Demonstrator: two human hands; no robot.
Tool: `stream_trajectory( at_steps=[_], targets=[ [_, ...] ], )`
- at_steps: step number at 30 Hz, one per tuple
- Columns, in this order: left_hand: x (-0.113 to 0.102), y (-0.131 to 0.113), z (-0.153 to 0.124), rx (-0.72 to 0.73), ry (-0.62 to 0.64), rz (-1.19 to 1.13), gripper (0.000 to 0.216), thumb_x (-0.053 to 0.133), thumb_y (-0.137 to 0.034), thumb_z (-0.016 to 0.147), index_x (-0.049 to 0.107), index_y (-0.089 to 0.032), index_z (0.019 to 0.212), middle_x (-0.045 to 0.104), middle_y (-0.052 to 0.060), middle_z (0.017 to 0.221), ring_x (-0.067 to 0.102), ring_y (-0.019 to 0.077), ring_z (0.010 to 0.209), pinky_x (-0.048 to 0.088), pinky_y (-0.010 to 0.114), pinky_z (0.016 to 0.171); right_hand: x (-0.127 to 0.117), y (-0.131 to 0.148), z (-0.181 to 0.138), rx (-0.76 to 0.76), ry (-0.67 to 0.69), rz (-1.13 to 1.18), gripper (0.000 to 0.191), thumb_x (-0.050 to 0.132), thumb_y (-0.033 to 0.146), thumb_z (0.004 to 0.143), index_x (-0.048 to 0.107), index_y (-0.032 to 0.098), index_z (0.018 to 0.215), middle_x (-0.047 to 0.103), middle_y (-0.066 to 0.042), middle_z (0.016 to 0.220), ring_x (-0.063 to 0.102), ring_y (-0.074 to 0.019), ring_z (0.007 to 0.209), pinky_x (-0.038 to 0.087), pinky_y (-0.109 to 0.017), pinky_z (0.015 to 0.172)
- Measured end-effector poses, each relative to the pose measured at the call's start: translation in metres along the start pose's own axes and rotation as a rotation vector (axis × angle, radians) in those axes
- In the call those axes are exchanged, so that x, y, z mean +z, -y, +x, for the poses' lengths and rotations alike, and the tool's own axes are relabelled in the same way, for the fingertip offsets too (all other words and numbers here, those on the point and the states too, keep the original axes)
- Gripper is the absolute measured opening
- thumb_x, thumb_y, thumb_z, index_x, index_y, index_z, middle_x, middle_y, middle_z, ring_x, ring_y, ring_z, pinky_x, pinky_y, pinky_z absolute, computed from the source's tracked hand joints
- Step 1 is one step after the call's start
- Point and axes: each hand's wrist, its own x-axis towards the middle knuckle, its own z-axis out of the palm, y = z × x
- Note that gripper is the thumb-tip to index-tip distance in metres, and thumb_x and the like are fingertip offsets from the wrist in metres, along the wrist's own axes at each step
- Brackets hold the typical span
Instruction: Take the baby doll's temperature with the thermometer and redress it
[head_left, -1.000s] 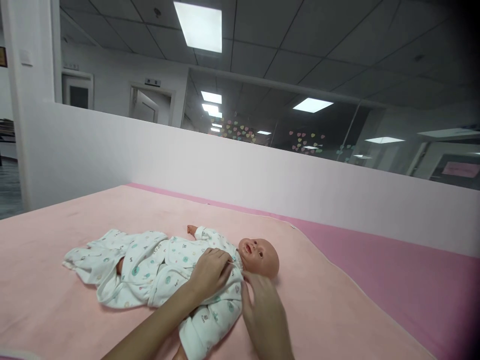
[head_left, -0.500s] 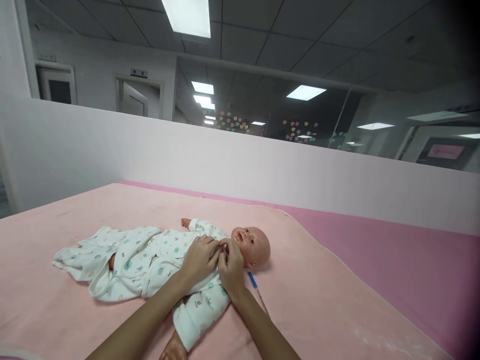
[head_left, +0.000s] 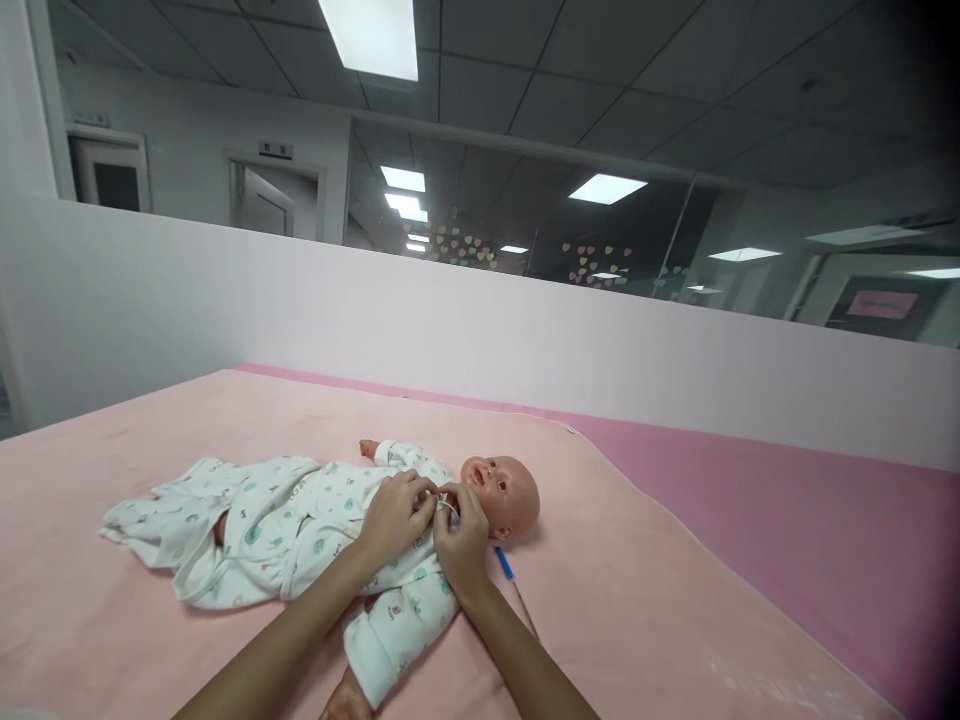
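Observation:
A baby doll lies on its back, its head to the right, dressed in a white printed baby outfit. At the neckline, just below the doll's chin, both hands meet. My left hand pinches with thumb and forefinger close to the collar. Facing it, my right hand is closed in a pinch too. A thin white tie string loops between the fingertips; its ends are hidden by the fingers. The doll's near sleeve stretches toward me under my forearms, and its far arm reaches away.
A pink padded cover lies under the doll. Near its head rests a thin stick with a blue end, partly behind my right forearm. A low white wall borders the far side, with glass above.
My fingers have shifted slightly at the collar, and a white loop of string now shows between them. The doll has stayed in place.

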Motion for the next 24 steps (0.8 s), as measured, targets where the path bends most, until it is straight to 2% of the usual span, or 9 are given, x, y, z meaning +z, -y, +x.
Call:
stream_trajectory(
  at_steps=[5,10,14,17,20,24],
  targets=[
    [-0.0006,0.0005,0.0003,-0.003,-0.009,-0.062,0.022,0.040,-0.025,0.082,0.061,-0.020,0.084,0.061,0.002,0.079,0.052,0.0184,0.078,0.037,0.031,0.071,-0.0013,0.0005,-0.0002,-0.030,-0.017,0.002,0.016,0.038,0.013,0.080,0.053,0.019,0.082,0.055,-0.004,0.079,0.051,-0.0158,0.076,0.043,-0.029,0.071],
    [-0.0008,0.0040,0.0019,-0.001,-0.022,-0.204,0.025,0.042,-0.024,0.081,0.066,-0.023,0.090,0.065,0.002,0.080,0.054,0.0174,0.074,0.039,0.030,0.070,-0.0019,0.0003,0.0017,-0.085,0.027,0.043,0.018,0.038,0.010,0.080,0.053,0.020,0.080,0.055,-0.003,0.078,0.050,-0.0156,0.077,0.043,-0.030,0.072],
    [-0.0015,0.0047,0.0029,-0.052,-0.024,-0.319,0.026,0.044,-0.024,0.080,0.068,-0.022,0.088,0.067,0.002,0.084,0.056,0.0165,0.076,0.041,0.027,0.070,-0.0021,-0.0005,0.0021,-0.123,0.033,0.051,0.021,0.038,0.007,0.079,0.054,0.020,0.079,0.055,-0.002,0.078,0.050,-0.0152,0.078,0.043,-0.030,0.073],
    [-0.0017,0.0034,0.0028,-0.107,-0.032,-0.390,0.025,0.046,-0.025,0.079,0.067,-0.021,0.091,0.067,0.001,0.080,0.056,0.0146,0.069,0.042,0.025,0.065,-0.0023,-0.0008,0.0018,-0.134,0.022,0.024,0.021,0.038,0.007,0.079,0.054,0.020,0.078,0.055,-0.002,0.079,0.050,-0.0156,0.078,0.043,-0.031,0.074],
    [-0.0025,0.0019,0.0023,-0.141,-0.042,-0.404,0.025,0.048,-0.026,0.077,0.067,-0.019,0.091,0.067,0.001,0.075,0.054,0.0134,0.062,0.041,0.024,0.060,-0.0026,-0.0003,0.0018,-0.139,0.027,0.017,0.021,0.039,0.006,0.079,0.054,0.020,0.078,0.055,-0.002,0.080,0.051,-0.0156,0.079,0.043,-0.030,0.073],
    [-0.0061,0.0000,0.0023,-0.065,-0.011,-0.336,0.026,0.049,-0.026,0.076,0.068,-0.020,0.092,0.066,0.002,0.076,0.051,0.0140,0.063,0.040,0.025,0.062,-0.0018,-0.0001,0.0015,-0.124,0.016,0.025,0.020,0.039,0.005,0.077,0.052,0.020,0.077,0.055,-0.002,0.079,0.051,-0.0147,0.078,0.044,-0.029,0.073]
  ],
)
